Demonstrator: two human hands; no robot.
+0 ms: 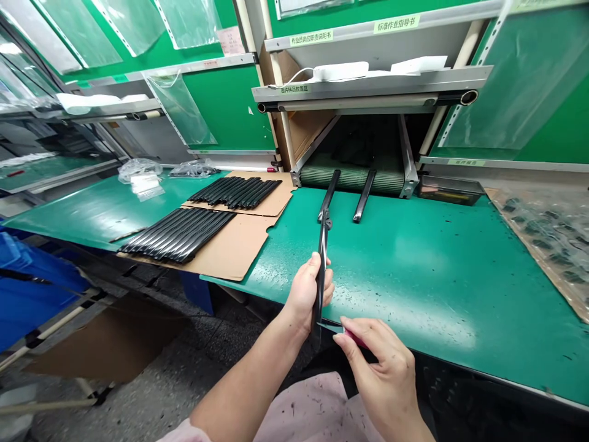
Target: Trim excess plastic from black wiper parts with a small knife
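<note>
My left hand [311,287] is wrapped round a long glossy black plastic strip [323,245], held tilted over the table's front edge. A small bracket-like piece sticks out near its far end. Between thumb and fingers, my right hand [380,365] pinches a small knife [334,329] with a pinkish-red handle. Its thin blade meets the near end of the strip; whether it cuts in, I cannot tell. Beyond my hands, two more black strips [365,196] rest partly on the conveyor's end and partly on the table.
Rows of black strips [181,233] lie on cardboard [246,239] at the left of the green table [414,270]. A conveyor belt [354,175] ends at the back under a shelf [368,89]. A dark tray [451,190] and bagged parts [547,233] are at the right.
</note>
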